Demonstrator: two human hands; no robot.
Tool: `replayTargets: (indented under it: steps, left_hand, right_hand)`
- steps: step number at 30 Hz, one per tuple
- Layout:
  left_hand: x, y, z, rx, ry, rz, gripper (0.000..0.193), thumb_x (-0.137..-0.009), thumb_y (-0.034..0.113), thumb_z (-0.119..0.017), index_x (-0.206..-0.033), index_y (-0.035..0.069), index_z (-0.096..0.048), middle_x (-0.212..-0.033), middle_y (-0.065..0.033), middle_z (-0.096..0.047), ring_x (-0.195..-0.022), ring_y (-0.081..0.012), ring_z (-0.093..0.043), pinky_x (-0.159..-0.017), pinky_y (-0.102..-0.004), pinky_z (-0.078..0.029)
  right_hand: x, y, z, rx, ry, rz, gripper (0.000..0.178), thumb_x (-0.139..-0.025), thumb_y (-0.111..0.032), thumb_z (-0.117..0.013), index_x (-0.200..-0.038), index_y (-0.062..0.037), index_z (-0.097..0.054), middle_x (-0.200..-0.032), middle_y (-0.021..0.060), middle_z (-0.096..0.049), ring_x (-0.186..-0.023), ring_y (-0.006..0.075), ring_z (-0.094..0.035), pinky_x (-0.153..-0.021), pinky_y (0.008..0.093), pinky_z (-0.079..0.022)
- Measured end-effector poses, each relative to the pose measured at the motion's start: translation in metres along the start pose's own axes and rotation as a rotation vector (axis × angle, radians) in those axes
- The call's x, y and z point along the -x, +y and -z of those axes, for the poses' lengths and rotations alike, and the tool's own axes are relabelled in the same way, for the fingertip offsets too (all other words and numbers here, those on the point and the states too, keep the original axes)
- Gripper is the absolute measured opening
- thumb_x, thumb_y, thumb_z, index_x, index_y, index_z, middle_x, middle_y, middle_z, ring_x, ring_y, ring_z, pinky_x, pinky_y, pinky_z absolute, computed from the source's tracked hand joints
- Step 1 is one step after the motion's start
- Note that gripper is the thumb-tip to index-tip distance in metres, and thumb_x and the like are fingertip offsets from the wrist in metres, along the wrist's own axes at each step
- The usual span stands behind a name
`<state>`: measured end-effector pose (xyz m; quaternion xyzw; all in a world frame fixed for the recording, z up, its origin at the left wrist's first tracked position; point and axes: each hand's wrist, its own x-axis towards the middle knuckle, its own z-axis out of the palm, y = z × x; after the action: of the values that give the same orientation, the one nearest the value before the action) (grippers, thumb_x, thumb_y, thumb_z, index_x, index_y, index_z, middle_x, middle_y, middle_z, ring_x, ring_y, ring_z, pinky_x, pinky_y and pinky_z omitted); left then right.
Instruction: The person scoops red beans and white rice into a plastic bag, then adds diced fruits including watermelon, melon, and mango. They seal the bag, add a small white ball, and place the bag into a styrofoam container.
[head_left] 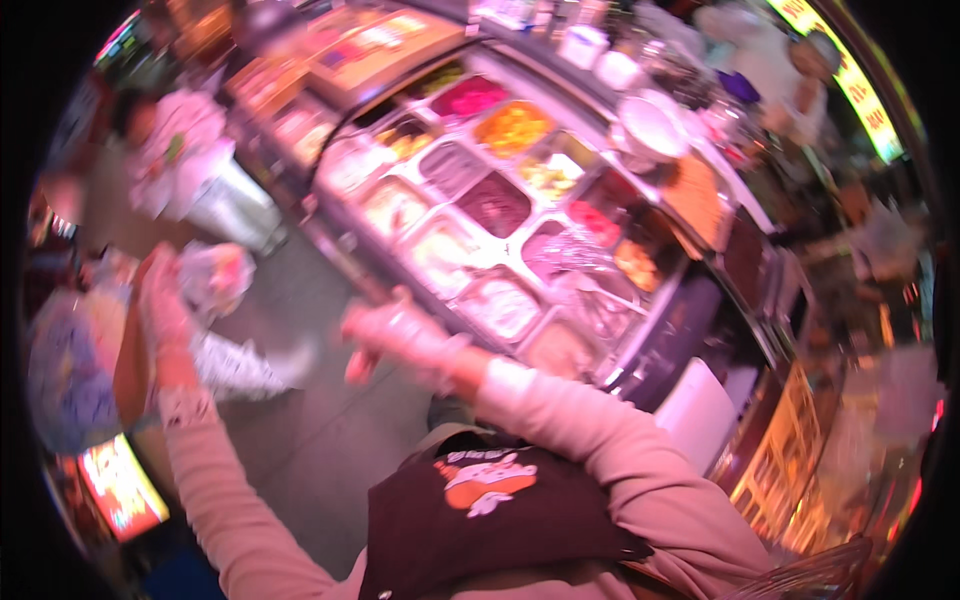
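Observation:
My left hand (166, 310), in a thin clear glove, reaches up at the far left. It is against or right beside a brown flat panel (132, 355); blur hides whether its fingers grip it. A clear plastic bag (215, 278) with something orange-red in it is next to that hand. My right hand (402, 335), also gloved, is held over the near edge of a topping counter (345, 240). Its fingers are apart and partly bent, with nothing seen in them. Closest to it are steel tubs with a white creamy filling (498, 303) and a pale filling (440, 252).
Other tubs hold pink (468, 97), orange (513, 128) and dark purple (493, 203) fillings. A white bowl (650, 128) stands behind them. A person in light clothes (180, 150) is at the upper left. A lit sign (122, 485) stands at the lower left.

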<state>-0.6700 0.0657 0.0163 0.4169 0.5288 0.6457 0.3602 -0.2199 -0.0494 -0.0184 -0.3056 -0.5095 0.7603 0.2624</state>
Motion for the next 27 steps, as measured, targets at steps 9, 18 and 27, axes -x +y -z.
replayTargets:
  steps: [9,18,27]
  left_hand:
    - [0.144,0.05,-0.215,-0.2,-0.542,0.093,0.044,-0.106,0.025,-0.066,-0.14,-0.002,-0.063,-0.132,-0.0112,-0.068,-0.121,-0.0197,-0.064,-0.107,-0.0327,-0.049]
    - [0.254,-0.006,-0.41,0.091,-0.95,0.351,0.013,-0.106,0.01,-0.062,-0.101,0.001,-0.07,-0.08,0.0048,-0.057,-0.067,-0.0021,-0.044,-0.058,-0.0201,-0.032]
    - [0.327,-0.015,-0.592,0.125,-1.451,0.301,0.021,-0.11,0.023,-0.059,-0.104,0.005,-0.069,-0.08,0.0057,-0.055,-0.072,-0.0051,-0.049,-0.063,-0.0236,-0.04]
  right_hand:
    - [0.035,0.022,0.035,0.348,0.29,0.361,0.047,-0.102,-0.022,-0.066,-0.145,-0.0046,-0.059,-0.126,0.0045,-0.069,-0.107,0.0178,-0.067,-0.1,0.0391,-0.054]
    - [0.164,-0.014,0.107,-1.217,0.416,0.6,0.053,-0.11,-0.028,-0.056,-0.151,0.002,-0.044,-0.152,0.0218,-0.052,-0.144,0.0334,-0.049,-0.121,0.0475,-0.043]
    - [0.347,0.012,0.039,-1.039,0.97,0.958,0.072,-0.109,-0.041,-0.054,-0.167,-0.0108,-0.023,-0.164,0.0137,-0.043,-0.148,0.0328,-0.046,-0.118,0.0528,-0.043]
